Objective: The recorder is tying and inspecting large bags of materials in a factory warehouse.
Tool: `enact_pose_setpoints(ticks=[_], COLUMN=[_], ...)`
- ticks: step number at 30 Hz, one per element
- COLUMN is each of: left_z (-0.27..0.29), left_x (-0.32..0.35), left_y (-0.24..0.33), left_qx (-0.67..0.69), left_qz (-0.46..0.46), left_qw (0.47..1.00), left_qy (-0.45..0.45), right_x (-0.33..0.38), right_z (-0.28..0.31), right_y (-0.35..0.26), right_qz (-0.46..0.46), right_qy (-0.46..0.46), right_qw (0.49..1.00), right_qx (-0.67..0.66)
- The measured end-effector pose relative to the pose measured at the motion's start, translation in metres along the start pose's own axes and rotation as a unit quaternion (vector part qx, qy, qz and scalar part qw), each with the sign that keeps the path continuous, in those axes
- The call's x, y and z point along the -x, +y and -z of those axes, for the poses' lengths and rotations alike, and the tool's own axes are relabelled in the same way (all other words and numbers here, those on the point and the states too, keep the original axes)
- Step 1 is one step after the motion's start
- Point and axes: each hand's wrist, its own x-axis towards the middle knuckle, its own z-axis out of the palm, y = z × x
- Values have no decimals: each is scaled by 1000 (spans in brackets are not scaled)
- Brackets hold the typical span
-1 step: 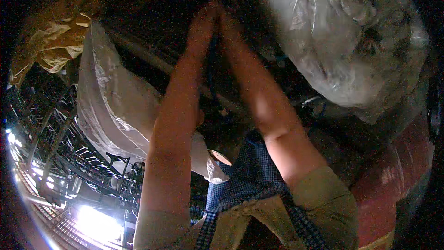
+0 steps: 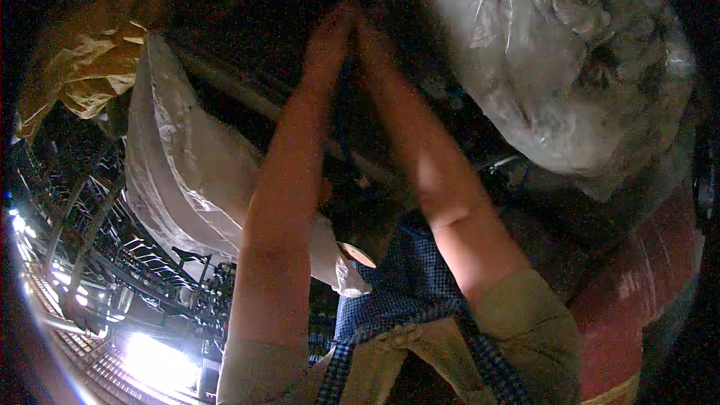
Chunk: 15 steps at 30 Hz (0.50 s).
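Both my arms stretch forward into a dark space, and the hands come close together at the top middle. My left hand [image 2: 330,34] and my right hand [image 2: 375,39] are dim and blurred. Their fingers fade into shadow, so whether they hold anything is hidden. A dark blue strand [image 2: 345,120] hangs between my forearms. Closest on the right is a large bulging clear plastic bag [image 2: 555,67], its contents unclear. Left of my left forearm hangs a pale plastic sheet [image 2: 184,150], and a flat round-ended brown piece [image 2: 357,255] shows beside its lower end.
A crumpled yellowish-brown wrapping [image 2: 97,82] is at the upper left. A long bar [image 2: 232,88] runs slantwise behind my left forearm. Dark machine framework [image 2: 187,262] fills the lower left, near a bright light [image 2: 161,360]. Reddish wrapped material [image 2: 630,285] stands at the right.
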Motion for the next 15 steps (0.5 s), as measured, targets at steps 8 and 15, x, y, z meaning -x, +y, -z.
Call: enact_pose_setpoints(ticks=[8,15], left_z=[7,14], left_x=[1,44], left_y=[17,52], left_qx=[-53,17], left_qz=[62,-29], left_qw=[996,996], left_qy=[-21,-80], right_x=[15,40], right_z=[11,26], right_y=[-1,-16], right_qz=[203,120], right_qy=[-54,-150], right_qw=[962,981], right_qx=[173,38])
